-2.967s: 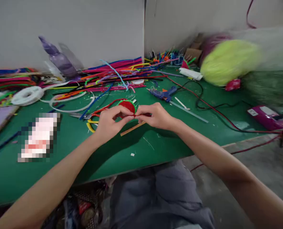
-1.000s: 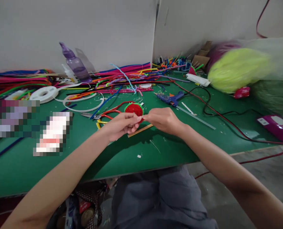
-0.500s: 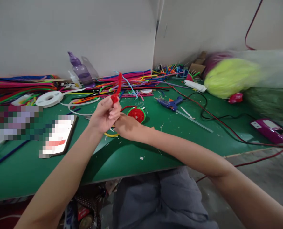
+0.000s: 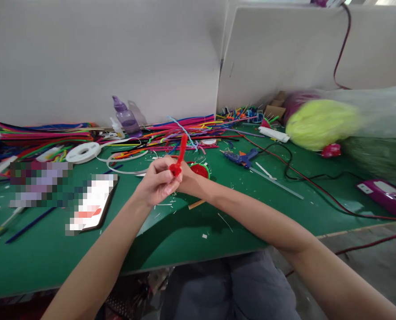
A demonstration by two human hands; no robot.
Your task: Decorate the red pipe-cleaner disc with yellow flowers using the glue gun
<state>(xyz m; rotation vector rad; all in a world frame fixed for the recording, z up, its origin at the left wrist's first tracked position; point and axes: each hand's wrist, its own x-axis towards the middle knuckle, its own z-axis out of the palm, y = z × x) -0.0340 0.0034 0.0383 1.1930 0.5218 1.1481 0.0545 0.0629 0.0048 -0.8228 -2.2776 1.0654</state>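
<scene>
A red stem (image 4: 182, 151) now sticks up from my left hand (image 4: 159, 181); my right (image 4: 186, 179), earlier pinching beside it, has crossed behind.

Left of the left hand (image 4: 160, 181), the green bench (image 4: 248, 226) carries a phone (image 4: 96, 198) and, beyond that, a white ribbon roll (image 4: 73, 154). Past the hand, coloured fuzzy stems (image 4: 194, 122) lie heaped along the back beside a purple bottle (image 4: 127, 120). Right of the hand are a red disc (image 4: 200, 170) with a green rim, a blue glue gun (image 4: 241, 158), a pale stick (image 4: 280, 184) and a purple power strip (image 4: 381, 196).
</scene>
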